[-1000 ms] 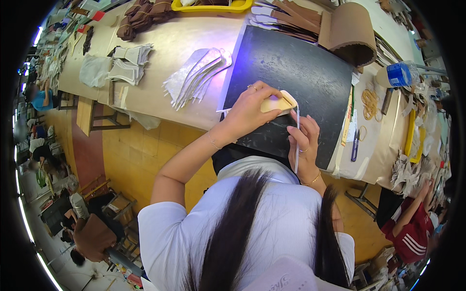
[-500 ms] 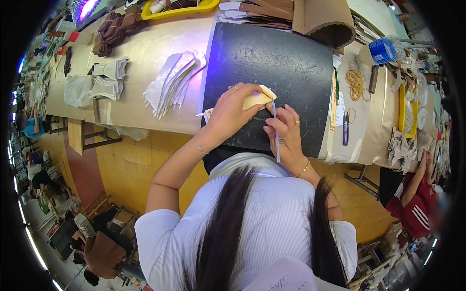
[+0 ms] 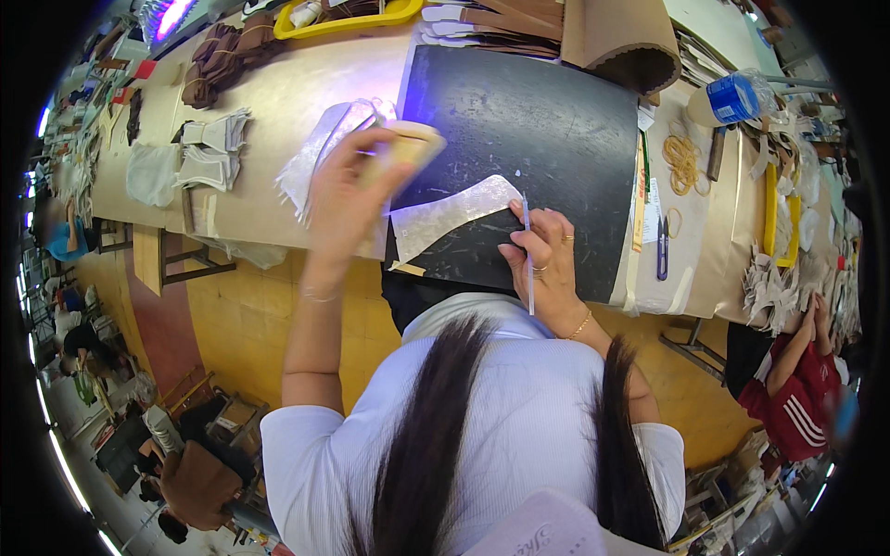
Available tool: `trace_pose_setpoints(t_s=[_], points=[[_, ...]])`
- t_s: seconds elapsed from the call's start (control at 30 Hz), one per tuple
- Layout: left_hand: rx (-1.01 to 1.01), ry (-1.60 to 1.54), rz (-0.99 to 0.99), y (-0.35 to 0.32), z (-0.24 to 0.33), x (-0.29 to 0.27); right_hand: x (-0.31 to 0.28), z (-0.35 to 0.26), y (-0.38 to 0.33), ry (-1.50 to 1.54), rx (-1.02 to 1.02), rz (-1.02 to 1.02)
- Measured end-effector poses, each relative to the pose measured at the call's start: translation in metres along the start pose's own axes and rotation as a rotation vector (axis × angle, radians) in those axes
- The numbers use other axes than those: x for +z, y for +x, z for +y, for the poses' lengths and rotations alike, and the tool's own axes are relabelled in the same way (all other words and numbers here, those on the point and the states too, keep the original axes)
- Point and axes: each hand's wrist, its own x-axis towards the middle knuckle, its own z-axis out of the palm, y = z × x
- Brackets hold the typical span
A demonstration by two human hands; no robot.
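Observation:
My left hand [image 3: 345, 199], smeared by motion, is raised over the left edge of a black mat [image 3: 519, 111]. Its fingers grip a pale yellow curved template [image 3: 408, 153], itself blurred. Below it on the mat lies a flat, pale grey shaped piece [image 3: 454, 213], narrow at its middle, with a strip of tape at its near corner. My right hand [image 3: 547, 248] is closed around a thin, pale pen [image 3: 529, 264], its tip up beside the right end of the piece. The right fingertips are at that end. Part of the template is hidden by my left fingers.
Left of the mat lies a fanned stack of pale pieces [image 3: 320, 153], partly behind my hand. Further left are bundled white pieces [image 3: 209, 162] and brown bundles [image 3: 218, 65]. To the right are rubber bands [image 3: 681, 162], snips [image 3: 662, 250] and a blue-labelled jar [image 3: 728, 100]. A brown roll [image 3: 621, 42] stands behind.
My left hand has lifted the template off the grey piece and moved up and left with it, baring the piece. My right hand stays near its place with the pen.

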Motion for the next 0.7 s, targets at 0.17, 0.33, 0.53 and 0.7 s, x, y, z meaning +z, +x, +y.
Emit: trace_pose_setpoints(t_s=[0.17,0.33,0.53,0.7], points=[[0.128,0.343,0.196,0.015,0.010,-0.085,-0.001,0.001,-0.001,0.004,-0.006,-0.003],[0.163,0.502,0.249,0.038,-0.028,-0.090,0.001,0.000,0.000,0.015,-0.017,0.004],[0.304,0.715,0.308,0.061,-0.077,-0.070,-0.002,0.001,0.001,0.041,0.005,0.021],[0.433,0.870,0.384,0.057,-0.067,-0.067,-0.002,0.003,-0.003,0.146,0.096,0.064]])
